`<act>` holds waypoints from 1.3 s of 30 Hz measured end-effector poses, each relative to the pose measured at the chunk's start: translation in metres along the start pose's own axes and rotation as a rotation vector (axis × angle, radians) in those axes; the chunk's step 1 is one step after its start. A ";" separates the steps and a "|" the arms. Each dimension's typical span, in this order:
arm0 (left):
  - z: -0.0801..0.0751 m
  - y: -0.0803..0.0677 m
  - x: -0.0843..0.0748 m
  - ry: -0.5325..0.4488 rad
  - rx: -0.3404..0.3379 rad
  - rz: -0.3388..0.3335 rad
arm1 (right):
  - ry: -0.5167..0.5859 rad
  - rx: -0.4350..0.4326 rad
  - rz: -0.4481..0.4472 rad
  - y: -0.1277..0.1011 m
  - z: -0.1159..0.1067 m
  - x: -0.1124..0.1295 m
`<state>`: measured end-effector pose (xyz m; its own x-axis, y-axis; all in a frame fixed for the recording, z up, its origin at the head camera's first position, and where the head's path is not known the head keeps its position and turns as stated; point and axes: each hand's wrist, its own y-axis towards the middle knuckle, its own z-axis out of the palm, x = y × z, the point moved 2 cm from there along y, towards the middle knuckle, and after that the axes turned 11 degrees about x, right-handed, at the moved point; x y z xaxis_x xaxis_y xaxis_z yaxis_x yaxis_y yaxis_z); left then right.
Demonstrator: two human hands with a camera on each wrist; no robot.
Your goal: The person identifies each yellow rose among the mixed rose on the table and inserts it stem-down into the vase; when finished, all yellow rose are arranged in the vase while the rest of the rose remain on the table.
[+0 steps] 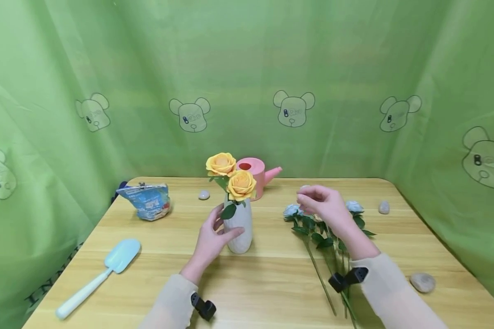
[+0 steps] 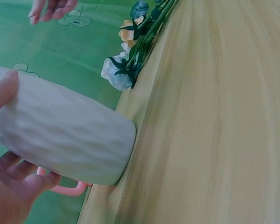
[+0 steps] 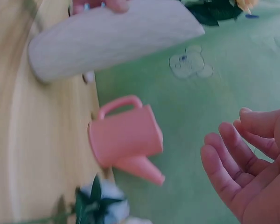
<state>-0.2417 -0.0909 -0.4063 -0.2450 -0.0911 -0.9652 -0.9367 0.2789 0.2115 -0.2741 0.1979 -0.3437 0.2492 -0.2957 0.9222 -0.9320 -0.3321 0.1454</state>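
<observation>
My left hand (image 1: 211,235) grips a white textured vase (image 1: 239,233) standing on the table, thumb on the near side and fingers round the left. In the left wrist view the vase (image 2: 70,126) lies between thumb and fingers. Two yellow roses (image 1: 241,185) with green leaves stand in it. My right hand (image 1: 327,205) hovers above a bunch of long-stemmed artificial flowers (image 1: 323,240) with pale blue and white heads. In the right wrist view that hand (image 3: 252,163) has loosely bent fingers and nothing between them.
A pink watering can (image 1: 253,171) stands behind the vase. On the left lie a blue bag (image 1: 150,203) and a light blue hand shovel (image 1: 107,274). Stones rest about the table: one at the back (image 1: 204,195), others at right, including a large grey stone (image 1: 422,282).
</observation>
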 end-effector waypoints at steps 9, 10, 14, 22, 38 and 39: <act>0.002 0.000 -0.003 -0.022 0.003 0.007 | -0.023 -0.070 0.067 -0.040 -0.029 -0.031; 0.002 0.001 -0.003 -0.023 0.007 0.009 | -0.026 -0.075 0.076 -0.045 -0.031 -0.035; 0.004 0.005 0.004 -0.013 0.005 0.030 | -0.019 -0.090 0.105 -0.060 -0.041 -0.063; 0.006 0.006 0.003 0.007 0.002 0.017 | 0.031 -0.066 0.219 -0.092 -0.041 -0.083; 0.003 0.014 0.034 0.056 -0.015 0.022 | 0.061 -0.003 0.431 -0.106 -0.021 -0.106; 0.003 0.014 0.034 0.056 -0.016 0.021 | 0.047 0.003 0.433 -0.105 -0.020 -0.106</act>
<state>-0.2623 -0.0871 -0.4369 -0.2781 -0.1392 -0.9504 -0.9349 0.2664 0.2346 -0.2084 0.2823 -0.4493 -0.1769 -0.3671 0.9132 -0.9471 -0.1891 -0.2594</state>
